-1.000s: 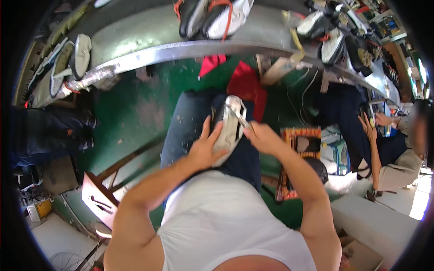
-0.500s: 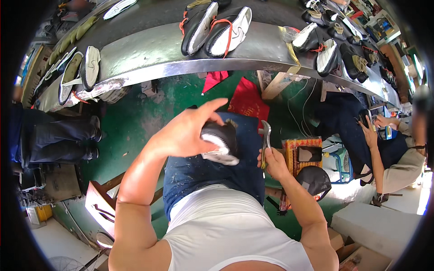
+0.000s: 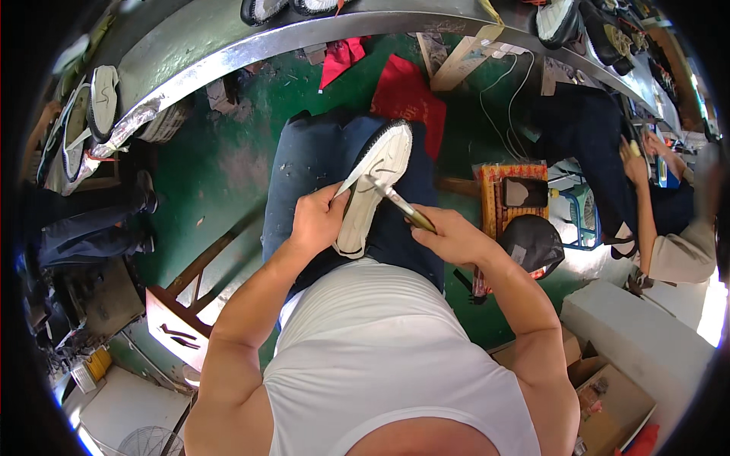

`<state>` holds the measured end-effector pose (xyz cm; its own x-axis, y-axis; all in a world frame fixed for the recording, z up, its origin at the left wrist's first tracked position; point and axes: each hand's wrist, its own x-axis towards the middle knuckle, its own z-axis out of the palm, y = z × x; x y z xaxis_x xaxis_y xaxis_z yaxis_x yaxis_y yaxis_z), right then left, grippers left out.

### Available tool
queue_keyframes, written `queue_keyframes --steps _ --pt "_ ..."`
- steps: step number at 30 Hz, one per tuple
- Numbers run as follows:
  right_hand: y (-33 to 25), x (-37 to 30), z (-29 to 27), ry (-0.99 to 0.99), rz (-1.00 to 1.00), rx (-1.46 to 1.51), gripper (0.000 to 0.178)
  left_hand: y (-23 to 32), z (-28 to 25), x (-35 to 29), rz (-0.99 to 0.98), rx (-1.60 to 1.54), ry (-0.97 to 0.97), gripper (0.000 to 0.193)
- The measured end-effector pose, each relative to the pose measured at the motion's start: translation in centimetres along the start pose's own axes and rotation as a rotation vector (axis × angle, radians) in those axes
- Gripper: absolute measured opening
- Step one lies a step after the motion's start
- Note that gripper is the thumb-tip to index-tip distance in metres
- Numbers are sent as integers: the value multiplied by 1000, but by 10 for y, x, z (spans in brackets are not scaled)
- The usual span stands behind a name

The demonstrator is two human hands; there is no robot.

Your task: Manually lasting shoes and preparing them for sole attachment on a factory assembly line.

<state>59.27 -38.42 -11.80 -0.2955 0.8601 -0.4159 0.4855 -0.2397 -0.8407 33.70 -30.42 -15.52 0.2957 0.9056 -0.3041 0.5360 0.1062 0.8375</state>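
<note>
A shoe (image 3: pixel 385 161) lies across my thighs with its cream-white sole up and its dark edge showing along the rim. My left hand (image 3: pixel 318 220) is closed on the shoe's left side, fingertips at the edge. A pale strip (image 3: pixel 357 169) slants up from those fingertips along the sole; whether it is loose or attached is unclear. In my right hand (image 3: pixel 450 232) is a hammer (image 3: pixel 403 206), gripped by its olive-coloured handle. The hammer's metal head is at the middle of the sole, touching or very close to it.
A metal-edged workbench (image 3: pixel 198 80) curves across the front, bearing several shoes. Red cloth (image 3: pixel 411 99) lies on the green floor. To my right are a patterned stand with a phone (image 3: pixel 525 192) and a dark cap (image 3: pixel 530 245). A co-worker's arm (image 3: pixel 642 216) is beyond; another person's legs (image 3: pixel 91 228) are left.
The shoe has turned sole up on my lap. My left hand has come down onto its side, and my right hand has brought the hammer over the sole. The view has tilted lower.
</note>
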Motion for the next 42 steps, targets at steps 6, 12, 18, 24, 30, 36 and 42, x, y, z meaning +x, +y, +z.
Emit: queue_keyframes --steps 6,12,18,24,30,36,42 --pt "-35 14 -27 -157 3 -346 35 18 13 -16 287 244 53 28" --pt "-75 41 -47 -418 140 -676 30 -51 51 -4 162 -562 -18 52" --pt "-17 29 15 -11 57 -370 30 -46 45 3 -175 -939 -224 71" --pt "-11 30 7 127 -69 -538 30 -50 51 18 -85 -717 -118 65" --pt "-21 65 -32 -239 409 295 22 -44 52 15 -38 -478 8 64" --pt "6 55 31 76 163 257 20 -24 40 10 141 -184 27 65" --pt "46 45 4 -311 360 1131 32 -12 25 16 321 249 -51 60"
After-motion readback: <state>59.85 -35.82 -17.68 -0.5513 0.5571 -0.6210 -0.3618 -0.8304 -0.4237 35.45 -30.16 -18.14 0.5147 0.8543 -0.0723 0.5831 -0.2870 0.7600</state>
